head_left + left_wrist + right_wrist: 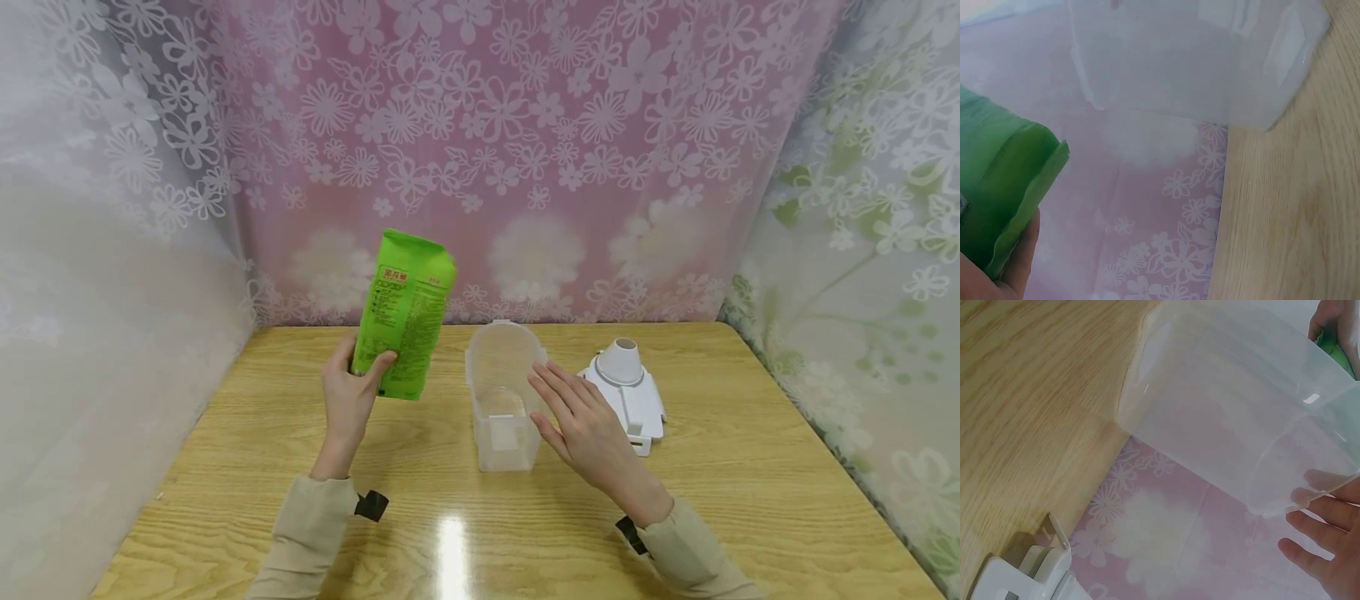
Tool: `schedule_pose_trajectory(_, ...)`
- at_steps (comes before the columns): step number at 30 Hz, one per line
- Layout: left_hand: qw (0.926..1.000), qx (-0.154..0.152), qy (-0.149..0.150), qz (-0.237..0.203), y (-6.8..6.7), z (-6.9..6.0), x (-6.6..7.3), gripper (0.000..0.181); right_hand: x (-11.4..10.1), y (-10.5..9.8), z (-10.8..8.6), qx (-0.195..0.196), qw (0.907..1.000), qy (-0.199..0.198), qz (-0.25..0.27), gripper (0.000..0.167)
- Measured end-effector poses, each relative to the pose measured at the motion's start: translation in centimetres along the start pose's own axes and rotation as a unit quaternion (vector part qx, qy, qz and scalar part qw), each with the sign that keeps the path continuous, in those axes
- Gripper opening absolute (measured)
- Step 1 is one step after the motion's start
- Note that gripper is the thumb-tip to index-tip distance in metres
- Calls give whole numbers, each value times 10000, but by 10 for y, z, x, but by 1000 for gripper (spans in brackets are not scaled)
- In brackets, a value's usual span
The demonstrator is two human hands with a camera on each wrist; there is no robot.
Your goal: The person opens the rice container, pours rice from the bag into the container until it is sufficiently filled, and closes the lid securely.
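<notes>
Sleeves (pixel 307 533): Beige cuffs reach in from 7 and 5 o'clock, with a black piece (pixel 371 506) showing at each wrist.
Right hand (pixel 588 425): Fingers extended and the grip holding nothing, it is poised on the 3 o'clock side of a translucent container (pixel 504 437), at the rim; whether the fingertips touch the plastic cannot be told.
Left hand (pixel 352 392): At the container's 9 o'clock, its grip is curled round the lower part of a green bag (pixel 408 312), thumb across the printed face.
Container: Wide-mouthed, it stands on the table (pixel 225 467) between the two hands, its mouth uncovered.
Green bag: Held up at the container's 10 o'clock and leaning toward 1 o'clock, it carries red lettering near the top and dark print below.
White device (pixel 637 396): A cone rises from a flat base on the table at the container's 3 o'clock, just beyond the right hand.
Backdrop: A pink flowered curtain (pixel 525 125) hangs at 12 o'clock.
</notes>
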State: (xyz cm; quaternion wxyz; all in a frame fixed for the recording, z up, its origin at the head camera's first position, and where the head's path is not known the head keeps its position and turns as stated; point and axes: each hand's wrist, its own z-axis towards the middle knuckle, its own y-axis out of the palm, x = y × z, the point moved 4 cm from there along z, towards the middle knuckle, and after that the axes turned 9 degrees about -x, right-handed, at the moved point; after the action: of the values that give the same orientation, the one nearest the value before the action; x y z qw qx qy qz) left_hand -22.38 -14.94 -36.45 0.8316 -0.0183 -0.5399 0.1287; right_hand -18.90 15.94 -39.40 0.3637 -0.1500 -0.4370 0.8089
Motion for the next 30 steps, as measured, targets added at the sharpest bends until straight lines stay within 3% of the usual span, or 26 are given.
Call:
schedule_pose_trajectory(3,9996,-244,-54,154,3,-1,1,43,0,1,-1,10,10000,-5,-57,61)
schedule_pose_trajectory(6,9988,-451,-51,185,7,2,-13,44,-1,1,-1,30,10000,-15,-80,61)
schedule_pose_trajectory(8,9984,-548,0,156,9,1,-11,43,-1,1,-1,36,10000,-28,-70,61)
schedule_pose_trajectory(14,9967,-588,258,500,14,-2,-9,40,-2,0,-1,9,10000,-17,-38,61)
schedule_pose_trajectory(23,9915,-561,194,1159,18,-3,-10,42,-2,-1,0,25,10000,-9,-19,62)
schedule_pose_trajectory(30,9889,-742,205,1268,21,-4,-7,47,-2,-2,2,69,10000,-50,-15,60)
